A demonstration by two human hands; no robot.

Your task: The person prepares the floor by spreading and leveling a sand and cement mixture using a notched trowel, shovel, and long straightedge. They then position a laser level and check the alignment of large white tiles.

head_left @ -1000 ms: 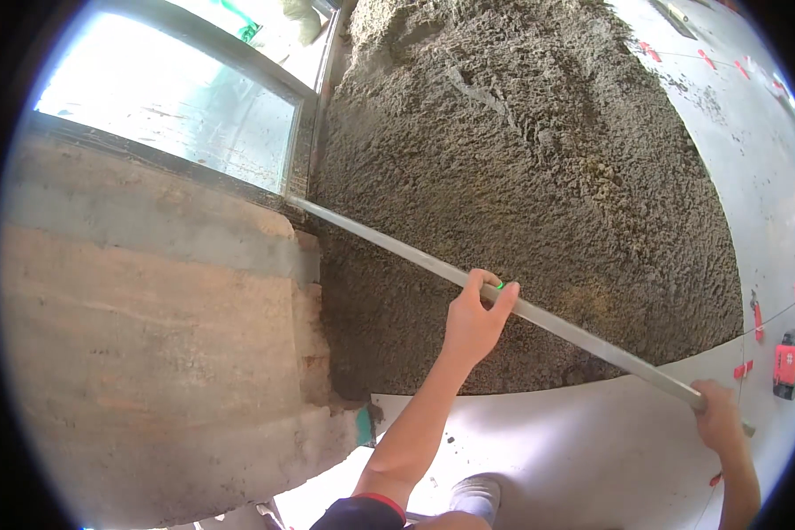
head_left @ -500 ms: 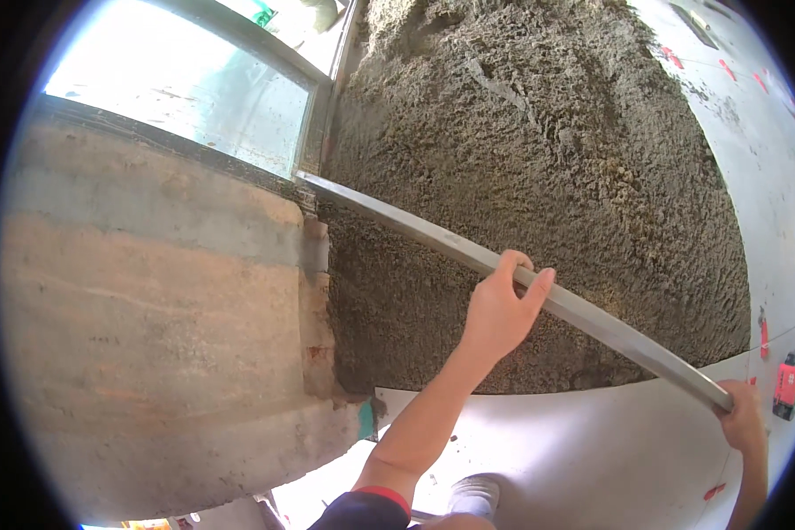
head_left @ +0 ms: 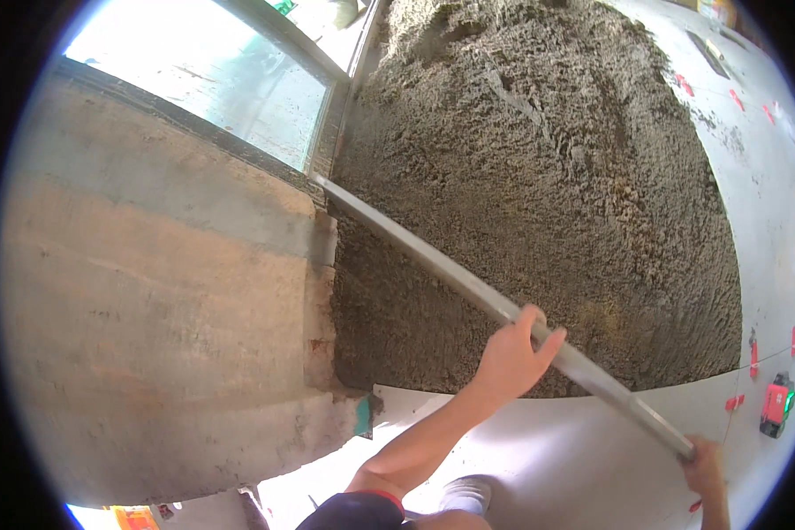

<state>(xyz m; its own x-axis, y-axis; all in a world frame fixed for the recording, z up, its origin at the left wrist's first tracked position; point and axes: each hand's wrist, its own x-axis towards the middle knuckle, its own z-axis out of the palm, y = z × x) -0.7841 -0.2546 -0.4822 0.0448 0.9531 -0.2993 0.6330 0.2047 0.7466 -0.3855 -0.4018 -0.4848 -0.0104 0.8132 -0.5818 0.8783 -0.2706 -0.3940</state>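
A long straight metal screed bar (head_left: 433,259) lies slantwise across a bed of wet grey mortar (head_left: 521,177). Its far left end meets the corner of a window or door frame, while its near right end reaches past the mortar's edge over pale tiles. My left hand (head_left: 514,355) is closed round the bar a little right of its middle, thumb and fingers over the top edge. At the near right end, my right hand (head_left: 705,466) grips the bar's tip. The mortar is rough at the far side and smoother near the bar.
A red laser level (head_left: 776,405) with a green light stands on the pale tiles (head_left: 592,450) at right. Red tile clips (head_left: 735,403) sit along the joints. A bare plastered wall (head_left: 159,300) fills the left, below a glass pane (head_left: 212,75). My shoe (head_left: 466,495) is at the bottom.
The bar's right end has swung nearer to me and leftward, its far end staying by the frame corner. Both hands have moved with it, still gripping. The view has shifted slightly.
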